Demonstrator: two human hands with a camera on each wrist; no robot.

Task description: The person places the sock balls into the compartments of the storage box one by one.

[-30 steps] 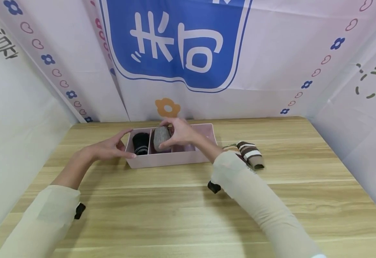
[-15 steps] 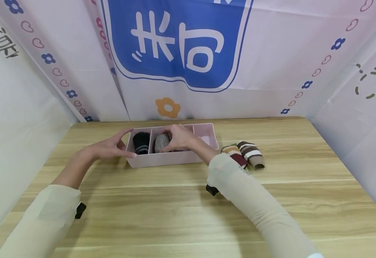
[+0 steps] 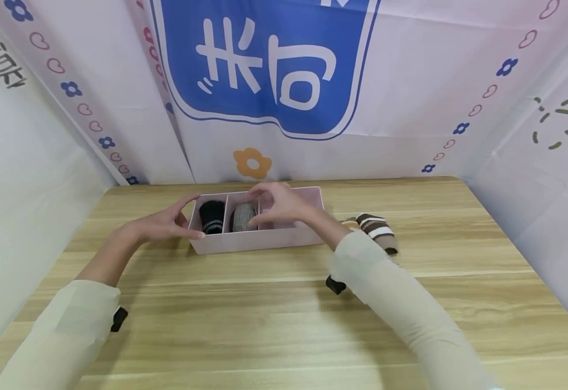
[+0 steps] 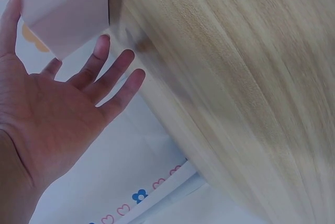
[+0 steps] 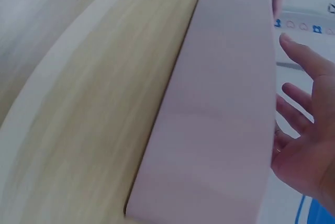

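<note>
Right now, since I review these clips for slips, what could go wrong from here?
In the head view, the right hand overlaps the grey sock; if they touch, lifting away might drag it up.

The left hand grips one end of the box; an uneven pull could skew it on the table.

The right sleeve hides part of the striped socks in that view; if it sits low, it might brush them aside.

A draped booth, with printed sheets (image 3: 400, 108) walling 3 sides of a wood-grain table (image 3: 225, 319).
</note>
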